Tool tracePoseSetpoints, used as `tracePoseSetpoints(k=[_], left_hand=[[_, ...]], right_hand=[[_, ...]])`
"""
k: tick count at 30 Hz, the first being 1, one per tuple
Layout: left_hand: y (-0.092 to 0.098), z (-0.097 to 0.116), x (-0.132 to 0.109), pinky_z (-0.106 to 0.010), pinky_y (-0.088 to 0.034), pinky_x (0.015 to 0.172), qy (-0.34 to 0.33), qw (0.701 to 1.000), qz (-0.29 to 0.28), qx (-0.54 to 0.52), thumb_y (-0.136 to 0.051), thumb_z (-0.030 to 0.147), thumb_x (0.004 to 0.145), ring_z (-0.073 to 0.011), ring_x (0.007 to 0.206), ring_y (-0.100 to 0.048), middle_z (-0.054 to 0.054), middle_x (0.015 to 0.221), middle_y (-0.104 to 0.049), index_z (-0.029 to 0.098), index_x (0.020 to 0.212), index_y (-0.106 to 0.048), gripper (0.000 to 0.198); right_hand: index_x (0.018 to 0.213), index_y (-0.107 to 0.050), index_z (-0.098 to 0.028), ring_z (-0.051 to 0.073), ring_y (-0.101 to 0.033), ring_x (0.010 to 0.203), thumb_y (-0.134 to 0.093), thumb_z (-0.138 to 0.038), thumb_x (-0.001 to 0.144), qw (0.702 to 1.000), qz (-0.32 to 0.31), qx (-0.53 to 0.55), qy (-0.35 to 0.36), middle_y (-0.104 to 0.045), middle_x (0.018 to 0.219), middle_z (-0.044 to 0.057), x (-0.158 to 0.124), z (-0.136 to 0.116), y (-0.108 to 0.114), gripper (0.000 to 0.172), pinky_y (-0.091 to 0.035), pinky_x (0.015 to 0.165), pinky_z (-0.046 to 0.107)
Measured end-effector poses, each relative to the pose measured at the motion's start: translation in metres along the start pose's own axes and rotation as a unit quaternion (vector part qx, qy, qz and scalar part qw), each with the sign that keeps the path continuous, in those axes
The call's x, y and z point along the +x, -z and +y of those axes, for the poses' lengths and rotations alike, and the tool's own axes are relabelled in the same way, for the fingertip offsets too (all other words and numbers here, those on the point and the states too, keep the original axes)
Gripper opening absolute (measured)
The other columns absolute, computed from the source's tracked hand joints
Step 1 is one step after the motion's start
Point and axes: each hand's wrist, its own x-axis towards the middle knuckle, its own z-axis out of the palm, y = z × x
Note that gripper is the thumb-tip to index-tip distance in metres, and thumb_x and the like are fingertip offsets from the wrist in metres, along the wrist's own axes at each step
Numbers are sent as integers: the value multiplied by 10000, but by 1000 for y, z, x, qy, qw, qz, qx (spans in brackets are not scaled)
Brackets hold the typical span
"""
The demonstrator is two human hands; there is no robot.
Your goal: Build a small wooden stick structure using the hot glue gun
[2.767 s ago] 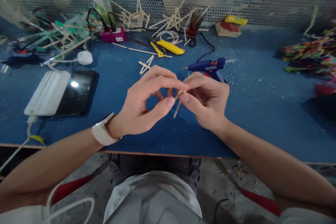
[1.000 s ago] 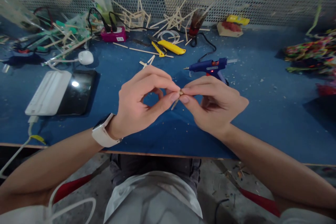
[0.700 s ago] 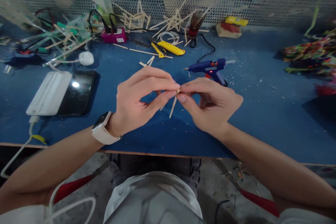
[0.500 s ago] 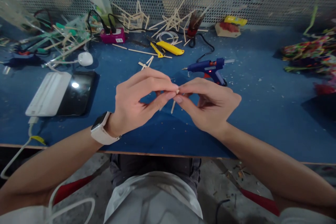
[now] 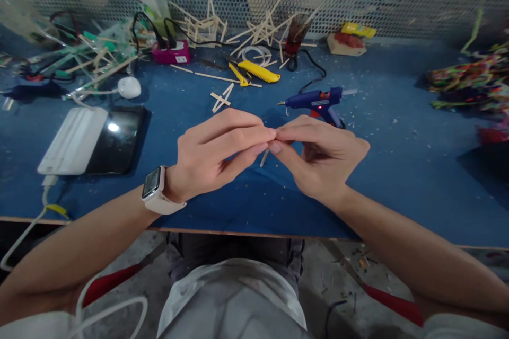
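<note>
My left hand [image 5: 222, 151] and my right hand [image 5: 324, 156] meet fingertip to fingertip over the blue table. Both are closed in a pinch at the same spot. A thin wooden stick [image 5: 264, 158] slants out below the fingertips; most of what they pinch is hidden by the fingers. Just behind my right hand lies a blue glue gun [image 5: 314, 99], its small red light lit and a clear glue stick in its back. Beyond my left hand a small frame of crossed wooden sticks [image 5: 221, 98] rests on the table.
A yellow utility knife [image 5: 259, 71] lies behind the crossed sticks. Stick structures [image 5: 204, 26] stand along the perforated metal panel. At left are a purple power socket [image 5: 170, 53], a white power bank [image 5: 73, 140] and a black phone [image 5: 117, 140]. Colourful bundles [image 5: 471, 77] lie far right.
My left hand has shifted slightly right and its fingers now cover the pale stick end that showed between the fingertips. A second stick below the hands is out of sight.
</note>
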Motion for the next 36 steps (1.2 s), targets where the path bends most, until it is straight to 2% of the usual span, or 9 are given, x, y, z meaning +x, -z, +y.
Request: tracePoseSetpoints(k=[3,6,8,13,20,24,27,31,36], left_hand=[[1,0,-2,-354,-752,866,-5,1000,-11,13,-679,219,1137,-195,1014,-843,-38,1169,-863,279,1295,-775,194],[1,-1,-3,-321,-744,894,-17,1000,-11,8,-746,208,1101,-190,1072,-816,-69,1211,-832,259,1335,-768,240],[1,-3,-3,-298,-736,844,-15,1000,-15,11,-758,207,1088,-192,1086,-799,-82,1235,-806,261,1328,-777,247],[2,-6,-3,-257,-703,703,-21,1000,-20,8,-741,180,1072,-167,994,-768,-89,1272,-755,278,1326,-774,275],[-1,-8,-6,-260,-697,690,-18,1000,-15,16,-691,187,1084,-179,1027,-769,-72,1262,-758,283,1353,-762,294],[-6,-8,-8,-262,-721,779,-16,1000,-6,-4,-641,127,1087,-178,1085,-783,-80,1268,-780,245,1402,-742,351],[-10,-5,-9,-277,-728,816,-9,1000,6,-21,-668,151,1083,-199,1130,-790,-119,1309,-778,213,1500,-678,421],[-14,-2,-12,-339,-727,841,44,999,-6,-24,-706,176,1067,-238,1186,-777,-113,1286,-771,239,1410,-690,350],[-17,-6,-13,-240,-666,712,103,988,1,-117,-704,182,1082,-168,998,-782,-80,1182,-793,220,1354,-697,274]], right_hand=[[996,-898,-319,189,-784,696,-918,-263,959,1000,-12,-13,-25,-889,888,5,1,-3,1,70,-666,637,365],[1004,-882,-302,176,-776,704,-886,-221,970,1000,-13,5,-21,-880,887,0,1,-5,1,88,-648,627,343],[1012,-875,-299,169,-769,709,-877,-210,969,1000,-12,11,-23,-875,883,-5,1,-4,1,99,-632,609,330],[965,-873,-325,188,-756,701,-883,-374,990,997,-32,-26,-66,-861,853,-1,0,-3,3,57,-635,608,360],[980,-865,-324,172,-750,703,-900,-353,984,998,-33,13,-54,-851,851,-14,1,0,3,46,-604,600,334],[939,-848,-315,182,-743,693,-883,-449,998,997,-27,-15,-64,-838,825,1,2,0,2,150,-612,592,348],[963,-837,-302,173,-744,710,-854,-414,1027,998,15,-21,-64,-837,852,12,2,-2,1,130,-612,596,330],[988,-829,-281,155,-749,740,-873,-366,1016,997,26,-21,-66,-825,881,10,1,1,-1,100,-590,583,285],[1040,-855,-286,183,-784,788,-815,-433,1060,996,-12,-40,-82,-868,955,31,-2,5,0,154,-641,651,327]])
